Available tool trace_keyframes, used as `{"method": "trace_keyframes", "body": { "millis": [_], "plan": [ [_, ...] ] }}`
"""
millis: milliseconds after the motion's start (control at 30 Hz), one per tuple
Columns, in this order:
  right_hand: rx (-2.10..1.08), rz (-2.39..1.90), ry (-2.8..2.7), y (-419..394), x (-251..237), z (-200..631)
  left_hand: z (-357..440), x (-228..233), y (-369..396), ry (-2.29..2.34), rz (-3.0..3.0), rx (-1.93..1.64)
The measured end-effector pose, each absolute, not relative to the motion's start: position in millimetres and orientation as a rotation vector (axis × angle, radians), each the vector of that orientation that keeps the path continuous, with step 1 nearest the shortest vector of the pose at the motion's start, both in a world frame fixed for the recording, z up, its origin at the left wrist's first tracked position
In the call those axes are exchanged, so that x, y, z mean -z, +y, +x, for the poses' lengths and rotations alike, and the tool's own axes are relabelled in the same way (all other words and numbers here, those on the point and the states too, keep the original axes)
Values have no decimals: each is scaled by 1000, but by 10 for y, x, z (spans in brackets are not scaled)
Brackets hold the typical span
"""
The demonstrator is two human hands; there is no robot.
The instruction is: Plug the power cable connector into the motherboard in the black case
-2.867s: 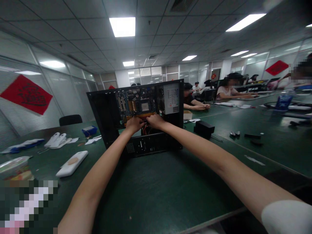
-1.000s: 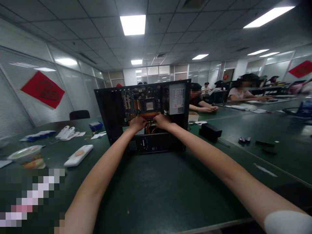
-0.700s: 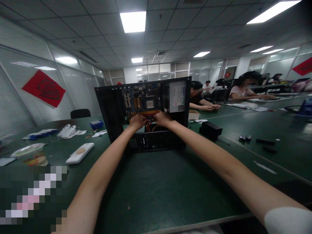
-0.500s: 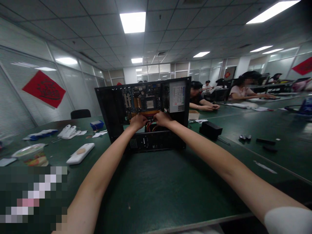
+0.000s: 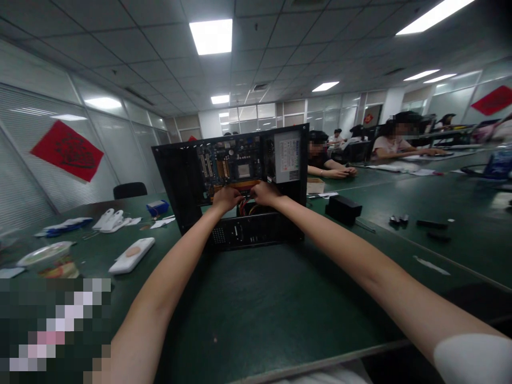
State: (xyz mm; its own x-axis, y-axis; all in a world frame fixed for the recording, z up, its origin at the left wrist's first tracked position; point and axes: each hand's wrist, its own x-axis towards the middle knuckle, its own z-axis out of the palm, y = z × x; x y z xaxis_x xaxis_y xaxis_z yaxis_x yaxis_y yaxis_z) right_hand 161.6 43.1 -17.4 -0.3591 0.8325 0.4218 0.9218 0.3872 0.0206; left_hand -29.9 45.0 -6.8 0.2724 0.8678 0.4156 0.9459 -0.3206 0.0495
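Observation:
An open black computer case [image 5: 170,184] stands on the green table, its inside facing me. Within it are a motherboard [image 5: 235,154] and, at the right, a silver power supply [image 5: 287,157] with a label. Along the board's lower edge, my left hand [image 5: 227,198] is closed, its fingertips at a bundle of thin red and dark cables [image 5: 243,204]. Facing it, my right hand [image 5: 264,193] has its fingers pinched on the same bundle from the other side. The cable ends are too small to make out between the fingers.
Left of the case lie a white box-like device [image 5: 132,256], a plastic tub [image 5: 50,260] and a blue item [image 5: 157,207]. To the right are a black box [image 5: 343,209], a screwdriver [image 5: 366,226] and small black parts [image 5: 432,224]. Other people sit beyond the case.
The view has shifted slightly, so the scene sits a little further left. Both hands stay at the cables with hardly any visible movement.

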Motion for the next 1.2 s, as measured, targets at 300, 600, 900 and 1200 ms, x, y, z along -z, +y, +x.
{"method": "trace_keyframes", "body": {
  "millis": [300,600,900,1200],
  "plan": [
    [367,-1505,-2307,449,178,1644,-287,36,404,-1663,-2398,525],
    [367,-1523,-2308,383,175,1641,-279,62,408,-1534,-2402,455],
    [433,-1533,-2268,211,125,1629,-337,-5,258,-1435,-2365,616],
    [838,-1268,-2467,-516,320,2232,-729,306,-365,-1347,-2369,414]
  ]
}}
